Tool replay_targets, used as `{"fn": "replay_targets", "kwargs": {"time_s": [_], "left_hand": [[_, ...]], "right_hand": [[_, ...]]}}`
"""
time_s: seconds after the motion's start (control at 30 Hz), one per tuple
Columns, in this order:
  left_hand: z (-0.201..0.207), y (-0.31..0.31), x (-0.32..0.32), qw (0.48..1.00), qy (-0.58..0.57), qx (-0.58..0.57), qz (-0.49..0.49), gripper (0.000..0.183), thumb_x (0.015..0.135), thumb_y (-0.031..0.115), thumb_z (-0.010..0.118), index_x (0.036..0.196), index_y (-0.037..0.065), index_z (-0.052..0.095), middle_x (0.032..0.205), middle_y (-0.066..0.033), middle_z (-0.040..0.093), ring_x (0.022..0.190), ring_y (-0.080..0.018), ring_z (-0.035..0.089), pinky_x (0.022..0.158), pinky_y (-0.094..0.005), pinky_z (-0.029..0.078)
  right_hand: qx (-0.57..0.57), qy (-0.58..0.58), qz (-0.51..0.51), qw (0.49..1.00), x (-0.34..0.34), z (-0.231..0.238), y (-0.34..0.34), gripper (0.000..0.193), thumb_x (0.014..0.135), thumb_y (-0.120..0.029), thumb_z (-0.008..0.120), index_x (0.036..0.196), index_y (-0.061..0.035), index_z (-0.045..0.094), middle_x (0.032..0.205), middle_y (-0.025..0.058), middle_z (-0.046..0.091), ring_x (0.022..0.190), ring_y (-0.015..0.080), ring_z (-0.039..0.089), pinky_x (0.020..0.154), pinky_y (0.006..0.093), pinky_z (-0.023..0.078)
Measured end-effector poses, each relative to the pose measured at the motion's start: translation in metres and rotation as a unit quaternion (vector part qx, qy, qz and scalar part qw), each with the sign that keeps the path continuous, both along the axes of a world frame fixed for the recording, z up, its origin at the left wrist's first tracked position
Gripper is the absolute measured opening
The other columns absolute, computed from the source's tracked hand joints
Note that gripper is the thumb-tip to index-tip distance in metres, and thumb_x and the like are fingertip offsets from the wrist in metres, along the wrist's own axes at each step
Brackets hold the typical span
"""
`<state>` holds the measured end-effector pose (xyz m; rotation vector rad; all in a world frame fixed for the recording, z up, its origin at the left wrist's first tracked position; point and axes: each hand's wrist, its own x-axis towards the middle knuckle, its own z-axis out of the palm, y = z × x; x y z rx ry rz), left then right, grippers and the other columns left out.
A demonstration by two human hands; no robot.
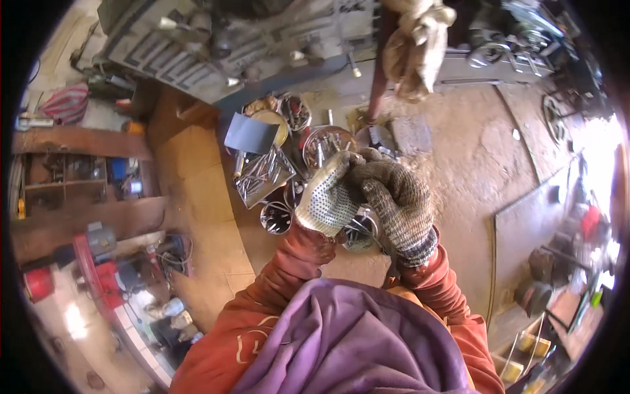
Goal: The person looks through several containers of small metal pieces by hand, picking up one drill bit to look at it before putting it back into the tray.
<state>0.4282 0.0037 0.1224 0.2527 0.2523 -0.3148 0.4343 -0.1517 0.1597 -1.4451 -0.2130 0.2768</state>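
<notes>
Both my hands wear knitted work gloves and meet in front of my chest, above a spread of small metal parts. My left hand [326,200] is in a white glove with dark dots, its fingers bent inward. My right hand [401,200] wears a brown and grey glove, soiled at the fingers, which curl against the left hand's fingertips. Whatever lies between the closed fingers is hidden. Just below them is a round container [375,226] with metal pieces. A round tin [266,226] of metal bits stands left of my left hand.
Beyond my hands sit a bowl of sockets or bits [328,141] and a grey sheet [251,135] over containers. Machinery with a slotted panel [177,62] stands at the far side. A cloth [417,56] hangs at far right. Wooden shelving [65,184] is on the left.
</notes>
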Motion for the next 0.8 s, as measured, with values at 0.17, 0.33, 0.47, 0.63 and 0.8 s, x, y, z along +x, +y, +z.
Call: {"fn": "replay_targets", "kwargs": {"time_s": [0.17, 0.33, 0.47, 0.63, 0.8], "left_hand": [[0.097, -0.017, -0.036, 0.992, -0.039, -0.006, -0.123, 0.031, 0.110, 0.029, 0.054, 0.119, 0.003, 0.067, 0.128, -0.0177, 0.067, 0.114, -0.0307, 0.067, 0.100, -0.0446, 0.057], [0.139, -0.029, -0.085, 0.965, -0.088, 0.054, -0.240, 0.033, 0.110, 0.026, 0.054, 0.128, 0.001, 0.065, 0.126, -0.0176, 0.068, 0.112, -0.0290, 0.068, 0.099, -0.0417, 0.058], [0.141, -0.064, -0.139, 0.960, -0.026, 0.083, -0.264, 0.029, 0.111, 0.023, 0.054, 0.125, 0.000, 0.065, 0.119, -0.0132, 0.071, 0.106, -0.0255, 0.069, 0.095, -0.0390, 0.058], [0.153, -0.132, -0.195, 0.899, -0.159, 0.097, -0.396, 0.032, 0.106, 0.008, 0.055, 0.136, -0.001, 0.059, 0.119, -0.0156, 0.071, 0.108, -0.0275, 0.068, 0.095, -0.0380, 0.055], [0.168, -0.204, -0.243, 0.844, -0.147, 0.088, -0.508, 0.032, 0.107, 0.005, 0.053, 0.137, -0.003, 0.057, 0.121, -0.0105, 0.069, 0.110, -0.0207, 0.064, 0.097, -0.0343, 0.053]], "right_hand": [[0.006, 0.009, -0.095, 0.995, -0.071, 0.107, -0.019, 0.021, 0.100, 0.001, 0.062, 0.119, 0.0006, 0.071, 0.117, 0.0142, 0.072, 0.112, 0.0212, 0.067, 0.100, 0.0364, 0.051], [-0.009, -0.021, -0.251, 0.968, -0.160, 0.156, -0.018, 0.022, 0.100, 0.000, 0.064, 0.121, 0.0015, 0.069, 0.113, 0.0116, 0.073, 0.102, 0.0174, 0.068, 0.091, 0.0341, 0.056], [-0.083, -0.074, -0.422, 0.900, -0.227, 0.150, -0.033, 0.029, 0.100, 0.000, 0.068, 0.129, 0.0012, 0.063, 0.108, 0.0089, 0.073, 0.095, 0.0149, 0.069, 0.085, 0.0318, 0.059], [-0.124, -0.156, -0.514, 0.834, -0.299, 0.148, -0.076, 0.031, 0.097, -0.003, 0.074, 0.128, -0.0047, 0.069, 0.115, 0.0065, 0.069, 0.100, 0.0150, 0.067, 0.085, 0.0303, 0.057], [-0.259, -0.152, -0.582, 0.756, -0.363, 0.142, -0.137, 0.024, 0.093, -0.007, 0.078, 0.117, -0.0059, 0.075, 0.108, 0.0105, 0.071, 0.093, 0.0198, 0.069, 0.080, 0.0330, 0.056]]}}
